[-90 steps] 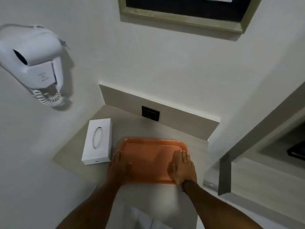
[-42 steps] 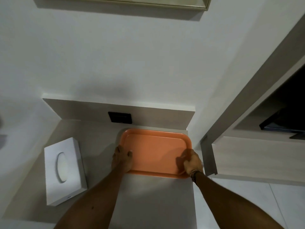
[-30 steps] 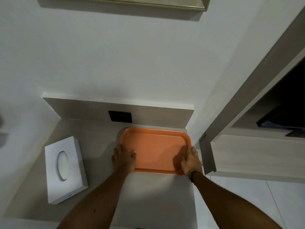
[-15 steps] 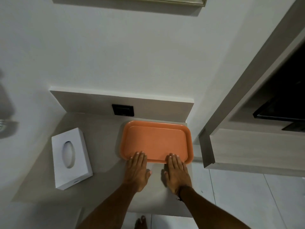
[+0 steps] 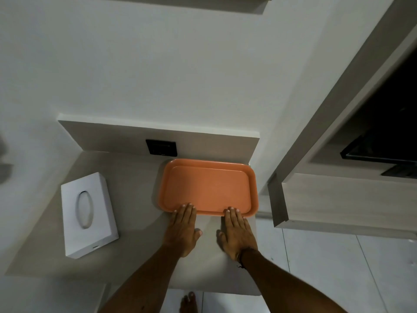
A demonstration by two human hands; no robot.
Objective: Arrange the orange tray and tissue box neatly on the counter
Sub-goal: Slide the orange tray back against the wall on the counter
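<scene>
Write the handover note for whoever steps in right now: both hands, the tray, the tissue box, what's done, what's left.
Left hand: flat and open on the counter, fingertips on the near rim of the orange tray; holding nothing.
Right hand: the same, flat and open at the tray's near rim.
Tray: at the counter's back right corner, far edge at the backsplash, roughly square to it.
Tissue box: lying flat at the counter's left side, apart from the tray, slightly skewed.
Done: tray looks placed.
Left: probably straighten the tissue box and line it up with the tray.
</scene>
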